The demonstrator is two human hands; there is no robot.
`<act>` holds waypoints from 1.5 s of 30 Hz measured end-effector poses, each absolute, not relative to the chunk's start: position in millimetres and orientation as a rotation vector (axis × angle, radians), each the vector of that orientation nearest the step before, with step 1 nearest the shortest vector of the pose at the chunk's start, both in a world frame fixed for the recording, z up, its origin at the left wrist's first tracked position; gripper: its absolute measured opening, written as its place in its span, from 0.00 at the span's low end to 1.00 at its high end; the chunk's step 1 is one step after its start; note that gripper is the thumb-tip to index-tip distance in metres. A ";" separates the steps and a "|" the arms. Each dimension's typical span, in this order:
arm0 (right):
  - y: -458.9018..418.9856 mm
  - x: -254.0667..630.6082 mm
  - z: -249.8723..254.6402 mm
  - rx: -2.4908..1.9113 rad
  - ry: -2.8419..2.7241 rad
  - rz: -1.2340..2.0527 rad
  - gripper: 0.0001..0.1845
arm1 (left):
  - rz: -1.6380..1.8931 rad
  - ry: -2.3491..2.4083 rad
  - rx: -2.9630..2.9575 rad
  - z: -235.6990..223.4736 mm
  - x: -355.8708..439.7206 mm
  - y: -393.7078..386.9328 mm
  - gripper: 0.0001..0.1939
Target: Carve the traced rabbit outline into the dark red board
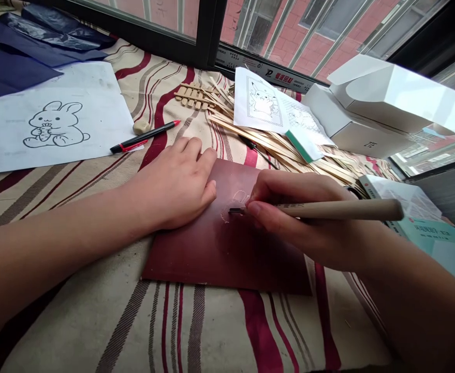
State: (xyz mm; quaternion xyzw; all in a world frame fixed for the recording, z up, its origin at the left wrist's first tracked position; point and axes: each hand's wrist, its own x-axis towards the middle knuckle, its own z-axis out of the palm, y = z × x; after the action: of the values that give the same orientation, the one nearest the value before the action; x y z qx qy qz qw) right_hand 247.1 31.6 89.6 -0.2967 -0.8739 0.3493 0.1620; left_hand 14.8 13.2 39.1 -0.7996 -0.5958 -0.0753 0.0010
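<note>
A dark red carving sheet [227, 264] lies on the striped cloth in front of me. Pale lines of a small rounded outline are cut into its surface. In my right hand [289, 207] is a carving tool [339, 209] with a light wooden handle, held like a pen. Its dark metal tip touches the sheet at the outline. My left hand [180, 181] rests palm down over the sheet's left edge, fingers bent and thumb apart, holding nothing. Further left, a paper with a rabbit drawing [56, 124] lies beside a black and red pen [145, 137] and a small eraser-like lump [141, 127].
Thin wooden strips [258, 137] and joined craft sticks [194, 96] lie at the back. Near them are a printed cartoon sheet [260, 101] and a white box [367, 129]. Books [429, 228] sit at the right, dark blue sheets [13, 67] at the far left.
</note>
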 end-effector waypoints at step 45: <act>51.1 246.6 61.3 -0.985 -1.831 1.550 0.21 | 0.032 -1.951 -2.452 49.5 19.7 11.7 0.34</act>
State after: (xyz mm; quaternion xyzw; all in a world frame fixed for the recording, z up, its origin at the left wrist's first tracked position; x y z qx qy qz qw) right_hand 246.6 51.1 61.3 -0.3657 -0.6796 0.5753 0.2709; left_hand 19.7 11.7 49.5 -0.7825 -0.6226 0.0101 0.0038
